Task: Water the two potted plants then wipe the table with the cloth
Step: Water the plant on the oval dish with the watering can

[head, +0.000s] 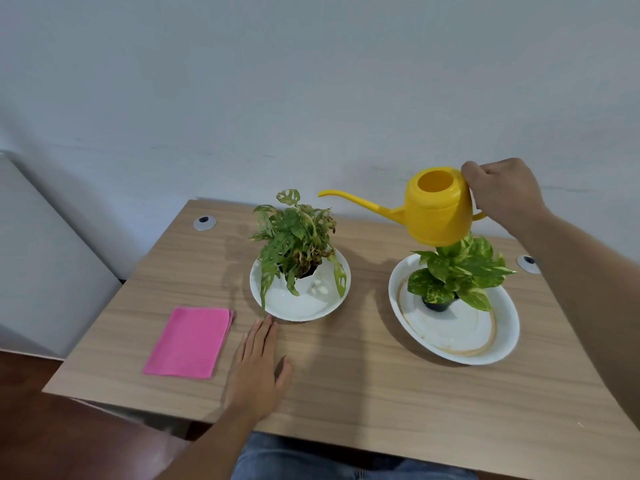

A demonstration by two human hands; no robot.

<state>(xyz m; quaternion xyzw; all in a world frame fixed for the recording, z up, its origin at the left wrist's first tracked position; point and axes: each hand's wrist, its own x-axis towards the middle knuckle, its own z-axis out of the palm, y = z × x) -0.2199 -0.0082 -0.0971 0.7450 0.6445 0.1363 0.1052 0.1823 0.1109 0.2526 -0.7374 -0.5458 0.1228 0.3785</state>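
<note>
My right hand (502, 194) grips the handle of a yellow watering can (438, 211), held in the air above the right plant; its long spout points left toward the left plant. The left plant (294, 242), with holed and partly browned leaves, stands in a white pot inside a white bowl (301, 306). The right plant (457, 268), green and yellow, sits in a small black pot on a white oval dish (450, 334). My left hand (258, 365) lies flat on the table, fingers apart, just in front of the bowl. A folded pink cloth (188, 341) lies at the left.
The wooden table (346, 393) stands against a pale wall. Two round cable grommets sit near its back corners (204, 222) (528, 263). A grey cabinet side is on the left, and dark floor shows below the table's front edge.
</note>
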